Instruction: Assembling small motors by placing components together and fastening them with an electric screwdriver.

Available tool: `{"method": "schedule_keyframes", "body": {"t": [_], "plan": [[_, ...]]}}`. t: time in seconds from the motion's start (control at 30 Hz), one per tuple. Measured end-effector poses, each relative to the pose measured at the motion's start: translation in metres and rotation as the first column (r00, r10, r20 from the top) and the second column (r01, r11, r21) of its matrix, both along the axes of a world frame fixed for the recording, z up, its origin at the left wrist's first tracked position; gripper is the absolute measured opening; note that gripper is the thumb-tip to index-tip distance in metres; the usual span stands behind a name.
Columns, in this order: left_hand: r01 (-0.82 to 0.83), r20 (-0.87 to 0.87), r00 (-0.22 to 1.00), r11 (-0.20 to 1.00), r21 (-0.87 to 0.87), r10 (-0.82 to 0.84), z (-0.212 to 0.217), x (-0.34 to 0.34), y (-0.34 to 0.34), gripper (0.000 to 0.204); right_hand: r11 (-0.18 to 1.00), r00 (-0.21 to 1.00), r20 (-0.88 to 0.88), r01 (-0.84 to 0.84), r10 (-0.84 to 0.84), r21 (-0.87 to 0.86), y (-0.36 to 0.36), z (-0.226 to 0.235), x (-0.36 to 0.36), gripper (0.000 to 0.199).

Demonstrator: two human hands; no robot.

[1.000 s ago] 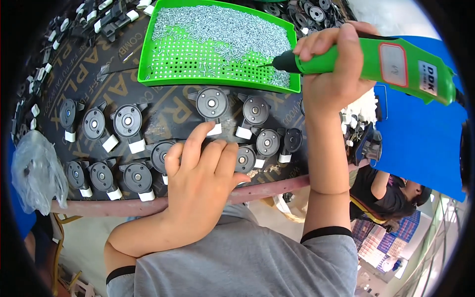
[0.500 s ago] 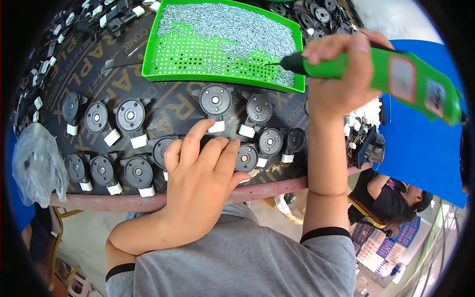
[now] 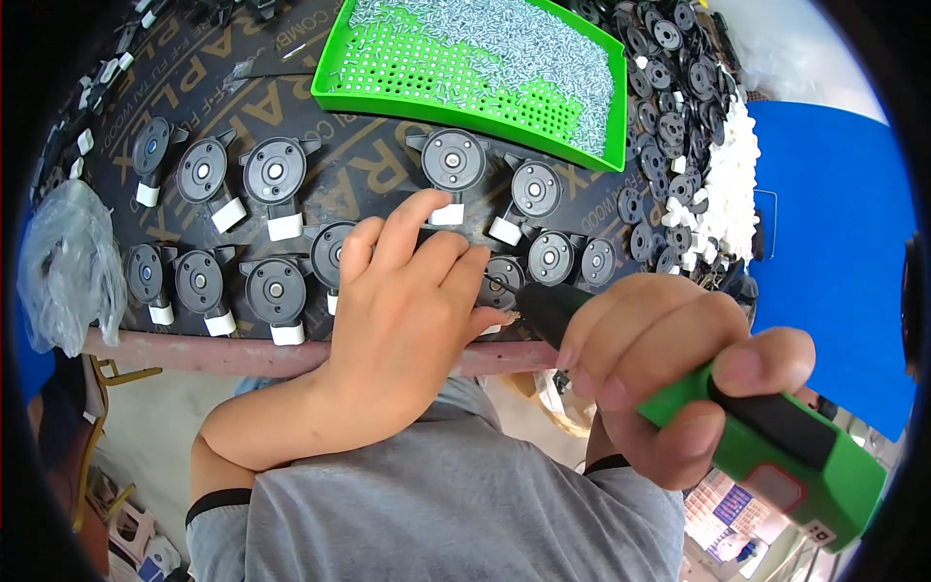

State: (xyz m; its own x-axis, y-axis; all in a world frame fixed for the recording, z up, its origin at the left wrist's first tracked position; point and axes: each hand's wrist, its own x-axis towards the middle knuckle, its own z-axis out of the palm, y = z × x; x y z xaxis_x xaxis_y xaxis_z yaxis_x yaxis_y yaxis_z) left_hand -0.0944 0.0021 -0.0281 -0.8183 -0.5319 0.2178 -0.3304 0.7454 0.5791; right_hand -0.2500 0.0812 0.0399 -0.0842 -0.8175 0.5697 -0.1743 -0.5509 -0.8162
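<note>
My right hand [image 3: 679, 359] is wrapped round a green and black electric screwdriver [image 3: 776, 446]. Its thin bit points left and meets a black round part [image 3: 502, 278] near the table's front edge. My left hand [image 3: 412, 301] lies over the front row, and its thumb and index finger close on the edges of that same part. Its other fingers are spread, with one fingertip at the white tab of an upper-row part [image 3: 453, 160]. Beneath the left hand, another round part [image 3: 332, 254] is partly hidden. Whether a screw sits on the bit is too small to tell.
A green perforated tray [image 3: 465, 126] of small silver screws stands at the back. Several like parts [image 3: 275, 173] lie in two rows. More black parts [image 3: 669, 126] and white pieces [image 3: 732, 184] are heaped at the right. A clear plastic bag [image 3: 73, 262] hangs over the left edge.
My right hand has brought the screwdriver from over the screw tray down to the black round part by my left hand. The left hand stays on the parts; the whole view has shifted slightly.
</note>
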Motion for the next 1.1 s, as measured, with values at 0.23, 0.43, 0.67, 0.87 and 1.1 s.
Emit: {"method": "schedule_keyframes", "body": {"t": [0.23, 0.43, 0.67, 0.87, 1.1], "plan": [[-0.010, -0.018, 1.000, 1.000, -0.002, 0.010, -0.001, -0.003, 0.001, 0.044, 0.998, 0.995, -0.098, -0.008, 0.014, 0.060, -0.002, 0.005, -0.003, 0.027], [-0.007, -0.014, 1.000, 1.000, -0.023, 0.007, -0.003, -0.002, 0.000, 0.043, 0.995, 0.986, -0.145, -0.071, 0.080, 0.066, -0.005, -0.002, -0.003, 0.028], [0.012, 0.007, 1.000, 1.000, -0.021, -0.012, 0.001, -0.002, 0.000, 0.044, 0.982, 0.959, -0.232, -0.134, 0.163, 0.135, -0.005, 0.027, -0.021, 0.027], [-0.020, 0.018, 1.000, 0.996, -0.087, 0.022, -0.004, -0.001, 0.004, 0.054, 0.907, 0.906, 0.123, 0.416, -0.405, -0.073, -0.073, -0.005, -0.058, 0.017], [-0.051, 0.048, 0.998, 0.999, 0.007, 0.051, 0.007, 0.000, 0.001, 0.061, 0.885, 0.898, 0.159, 0.434, -0.410, -0.171, -0.098, -0.033, -0.086, 0.018]]}}
